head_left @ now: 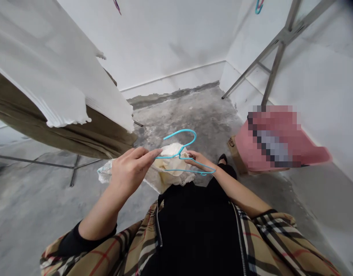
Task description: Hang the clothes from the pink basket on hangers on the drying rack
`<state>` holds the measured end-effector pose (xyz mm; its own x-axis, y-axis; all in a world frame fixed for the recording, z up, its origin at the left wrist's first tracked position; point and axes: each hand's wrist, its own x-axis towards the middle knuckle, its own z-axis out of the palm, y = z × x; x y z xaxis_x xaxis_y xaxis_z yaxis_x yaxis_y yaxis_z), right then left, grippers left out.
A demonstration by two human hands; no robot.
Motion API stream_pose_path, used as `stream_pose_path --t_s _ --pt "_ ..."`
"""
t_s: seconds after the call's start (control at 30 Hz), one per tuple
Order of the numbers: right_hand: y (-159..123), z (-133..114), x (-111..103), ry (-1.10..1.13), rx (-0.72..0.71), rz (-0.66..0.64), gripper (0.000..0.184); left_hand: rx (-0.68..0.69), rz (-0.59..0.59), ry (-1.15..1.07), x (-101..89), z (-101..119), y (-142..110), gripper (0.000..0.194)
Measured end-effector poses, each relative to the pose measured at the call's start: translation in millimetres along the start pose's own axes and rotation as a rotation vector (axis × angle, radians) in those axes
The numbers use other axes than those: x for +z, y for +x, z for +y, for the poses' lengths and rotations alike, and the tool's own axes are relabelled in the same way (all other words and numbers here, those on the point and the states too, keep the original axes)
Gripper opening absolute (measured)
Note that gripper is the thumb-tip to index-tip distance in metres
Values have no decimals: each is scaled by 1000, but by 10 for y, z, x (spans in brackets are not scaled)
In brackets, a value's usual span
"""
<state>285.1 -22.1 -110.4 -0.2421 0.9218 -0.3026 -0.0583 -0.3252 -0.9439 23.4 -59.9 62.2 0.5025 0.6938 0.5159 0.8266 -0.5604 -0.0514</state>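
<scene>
Head view. Left hand (129, 168): closed, thumb laid forward along the left arm of a light-blue hanger (180, 150), which it grips; some lace-trimmed fabric shows beside and beyond the knuckles. Right hand (200, 160): fingers partly curled at the right edge of a cream garment (171, 149), near the hanger's neck; the hanger's right arm crosses in front of it. Firmness of the right-hand hold cannot be told. Garment is bunched about the hanger in front of the waist, between both hands; hanger hook free, opening leftward. To the left: a white cloth (64, 69) with frilled edge hangs over an olive-brown cloth (107, 134), metal legs (75, 168) below. To the right: pink basin (244, 147), contents pixelated, on a cardboard box (235, 158) on the concrete floor (179, 111); metal frame (272, 73) behind. Upper right: a blue hook (259, 7), upper part cut off by the frame edge.
</scene>
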Motion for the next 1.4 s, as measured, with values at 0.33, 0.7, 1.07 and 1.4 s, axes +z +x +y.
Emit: stream_pose_path --t_s 0.33,0.7,1.07,1.4 --pt "-67 -60 -166 313 47 228 36 -127 -159 -259 58 -331 -40 40" --pt "-228 -363 -234 350 -58 370 27 -299 187 -254 307 -476 -155 30" --pt "-321 -524 -259 280 -72 362 20 -302 308 -224 417 -530 -278 26" --pt "-589 -758 -296 -69 -249 211 30 -227 133 -31 589 -446 -366 24"
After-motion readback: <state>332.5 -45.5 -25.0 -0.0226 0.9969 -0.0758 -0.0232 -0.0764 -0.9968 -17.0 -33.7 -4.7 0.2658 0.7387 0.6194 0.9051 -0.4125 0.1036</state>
